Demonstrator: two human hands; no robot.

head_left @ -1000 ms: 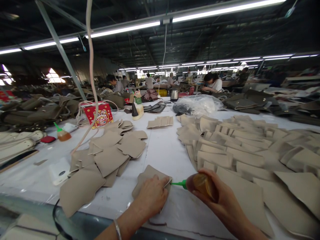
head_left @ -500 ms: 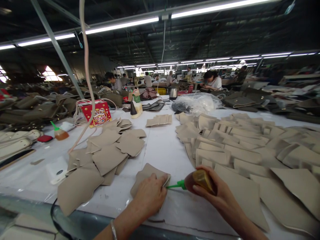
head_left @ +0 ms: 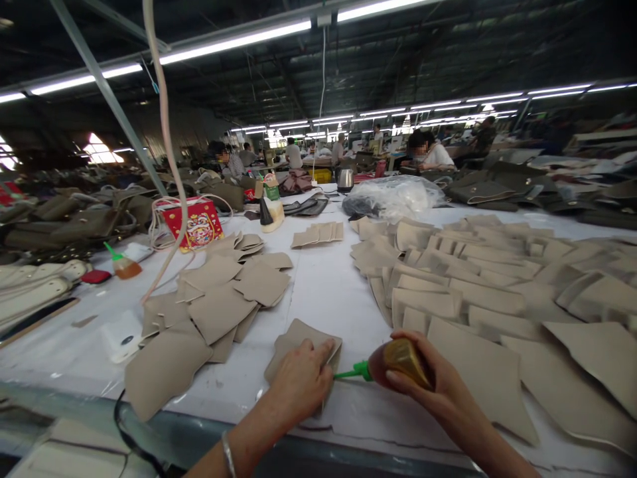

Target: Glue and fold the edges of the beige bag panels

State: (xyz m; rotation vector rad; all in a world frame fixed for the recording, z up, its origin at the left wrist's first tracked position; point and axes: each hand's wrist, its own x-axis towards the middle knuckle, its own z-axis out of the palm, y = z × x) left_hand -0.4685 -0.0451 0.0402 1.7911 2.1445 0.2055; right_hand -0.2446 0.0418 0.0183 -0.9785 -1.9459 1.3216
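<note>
My right hand (head_left: 432, 382) is wrapped round a squeeze bottle (head_left: 401, 362) of amber liquid, tilted almost flat with its green nozzle pointing left. The nozzle tip is at the right edge of a beige leather-like piece (head_left: 293, 338), close to my left fingertips. My left hand (head_left: 306, 378) holds that piece down on the white table, its fingers bent over the right side. Much of the piece is hidden under this hand, and whether the nozzle touches it I cannot tell.
Loose beige pieces (head_left: 221, 309) lie in a heap on the left. Overlapping rows of similar pieces (head_left: 462, 292) cover the right. A second green-tipped bottle (head_left: 124, 265), a red bag (head_left: 199, 226) and clear plastic (head_left: 398, 196) stand farther off. A hose (head_left: 166, 119) hangs down at left.
The camera view has shifted slightly. Both hands, the bottle and the piece keep nearly the same positions relative to each other.
</note>
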